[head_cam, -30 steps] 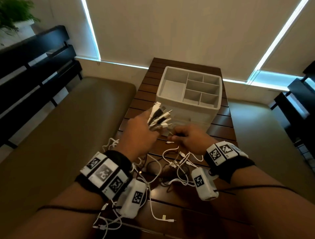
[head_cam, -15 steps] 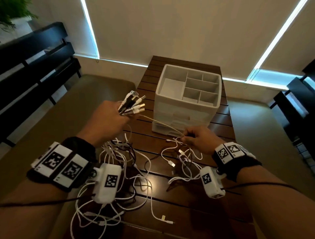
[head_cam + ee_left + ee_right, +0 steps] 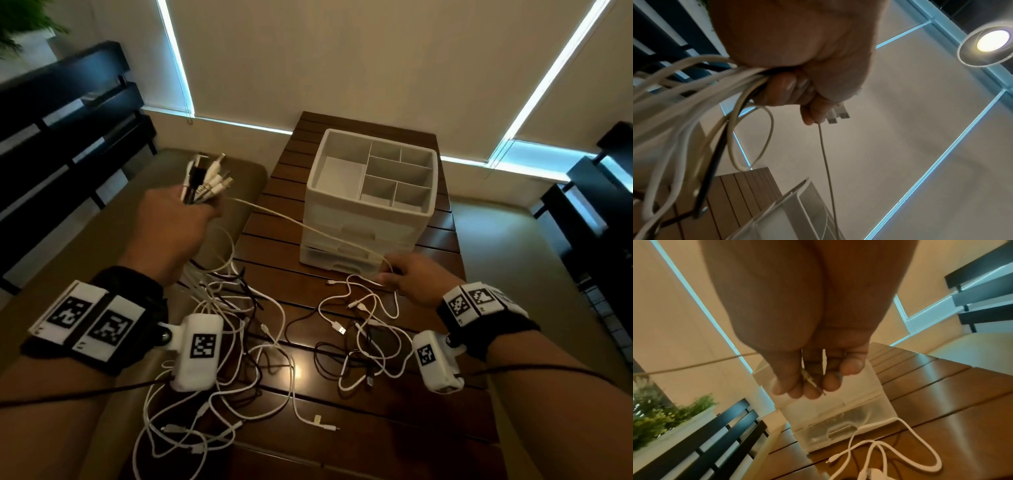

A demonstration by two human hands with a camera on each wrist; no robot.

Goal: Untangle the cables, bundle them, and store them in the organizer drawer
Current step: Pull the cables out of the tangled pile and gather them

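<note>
My left hand (image 3: 185, 212) is raised over the bench left of the table and grips a bunch of cable plugs (image 3: 207, 178), white and black; the left wrist view shows its fingers (image 3: 789, 87) curled round the cords. One thin white cable (image 3: 308, 228) runs taut from that bunch to my right hand (image 3: 407, 277), which pinches its far end (image 3: 809, 381) low in front of the white organizer (image 3: 370, 202). A tangle of white and black cables (image 3: 239, 342) lies on the wooden table (image 3: 394, 428). The organizer's drawers look closed.
The organizer's top tray has several empty compartments (image 3: 342, 174). A padded bench (image 3: 85, 260) runs along the table's left side, with dark slatted seating (image 3: 68, 113) behind. Another loose cable heap (image 3: 363, 329) lies near my right wrist.
My left hand has lifted and swung left, away from the organizer, carrying the plug bunch. The thin white cable has drawn taut between both hands. The right hand stayed near the organizer's front.
</note>
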